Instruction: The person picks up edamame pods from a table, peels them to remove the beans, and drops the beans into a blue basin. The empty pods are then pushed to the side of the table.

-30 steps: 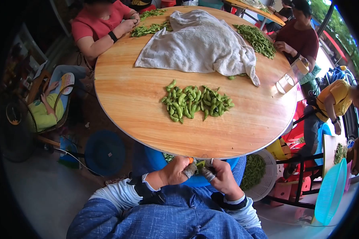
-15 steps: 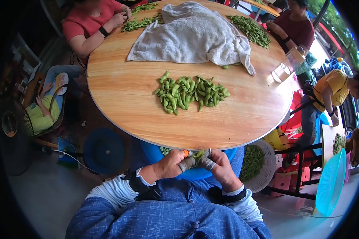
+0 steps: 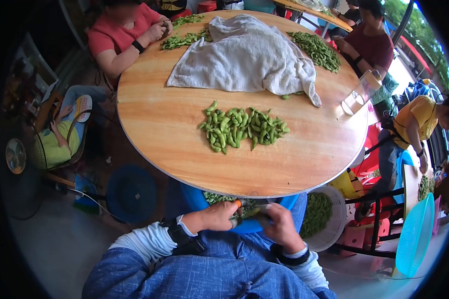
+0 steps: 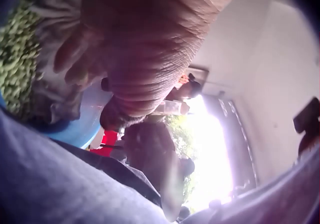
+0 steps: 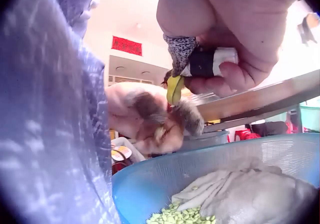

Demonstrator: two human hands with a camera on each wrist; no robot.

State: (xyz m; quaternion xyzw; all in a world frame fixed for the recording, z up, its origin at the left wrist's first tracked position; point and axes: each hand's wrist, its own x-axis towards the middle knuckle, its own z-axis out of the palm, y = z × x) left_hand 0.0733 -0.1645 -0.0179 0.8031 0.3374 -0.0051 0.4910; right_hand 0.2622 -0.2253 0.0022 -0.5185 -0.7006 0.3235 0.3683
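Observation:
In the right wrist view my right hand [image 5: 225, 38] pinches a yellow-green soybean pod [image 5: 174, 89] between its covered thumb and a finger wrapped in black and white. Just beyond the pod is my left hand [image 5: 142, 116], blurred, its grey-covered fingers curled around a pale green piece of pod [image 5: 160, 132]. From the head view, both hands meet over the blue basin [image 3: 190, 199] at the table's near edge; an orange band [image 3: 238, 203] circles a left finger. Shelled green beans [image 5: 182, 216] lie in the basin beside a crumpled grey cloth [image 5: 255, 196].
A pile of pods [image 3: 242, 127] lies on the round wooden table [image 3: 154, 134], before a large white cloth [image 3: 244, 60]. A clear jug [image 3: 361, 94] stands at right. Beside my right knee is a white basket [image 3: 340, 212] of pods. Other people sit around the table.
My right hand has moved slightly right and away from the left, and is blurred with motion. The left hand stays near the same place. The head view dipped and came back.

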